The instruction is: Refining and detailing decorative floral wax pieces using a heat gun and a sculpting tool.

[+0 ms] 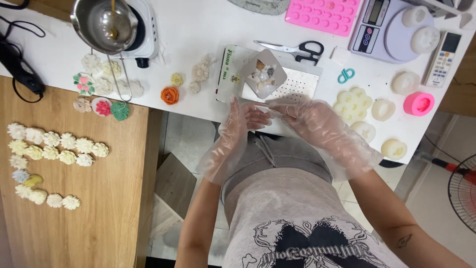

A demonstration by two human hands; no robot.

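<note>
Both my hands wear loose clear plastic gloves and meet at the near edge of the white table (208,30). My left hand (238,126) and my right hand (310,119) pinch a small white piece (265,108) between their fingertips. Just beyond them a small grey square dish (267,74) with shell-like bits rests on a perforated white board (302,84), beside a green-and-white box (228,74).
Scissors (297,49), a pink mould tray (325,15), a kitchen scale (391,30), a remote (443,58), white and pink silicone moulds (419,103) lie right. A metal pot (104,22) sits on a hotplate. Several flower-shaped wax pieces (54,149) cover the wooden table.
</note>
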